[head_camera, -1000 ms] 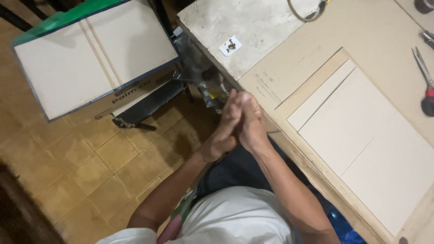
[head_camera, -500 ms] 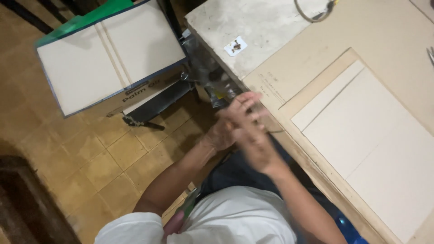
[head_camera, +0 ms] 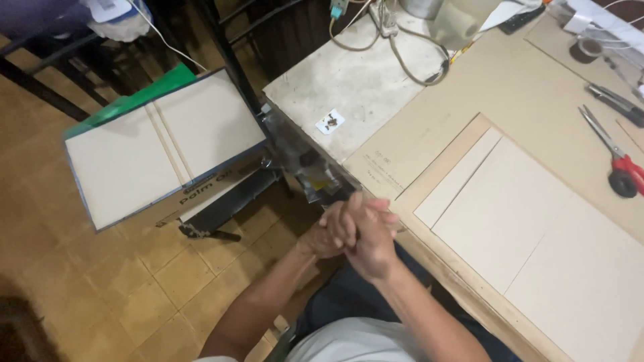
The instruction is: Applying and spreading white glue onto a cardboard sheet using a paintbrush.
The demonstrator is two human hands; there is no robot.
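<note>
My left hand [head_camera: 325,238] and my right hand [head_camera: 365,234] are clasped together, fingers wrapped over each other, just off the near edge of the brown worktable [head_camera: 510,87]. Neither hand holds any object. To the right of my hands, pale cardboard panels [head_camera: 530,228] lie flat on the table, a narrow strip beside two larger rectangles. My forearms reach up from my lap at the bottom of the view.
A cardboard box [head_camera: 161,157] topped with pale boards stands on the tiled floor to the left. Red-handled scissors [head_camera: 614,157] lie at the table's right edge. A grey slab [head_camera: 355,80] with cables on it sits at the back. Dark chair legs stand behind.
The view has tilted up and widened, showing more of the table's far side. My hands have stayed pressed together, shifting from flat palms to a tighter clasp.
</note>
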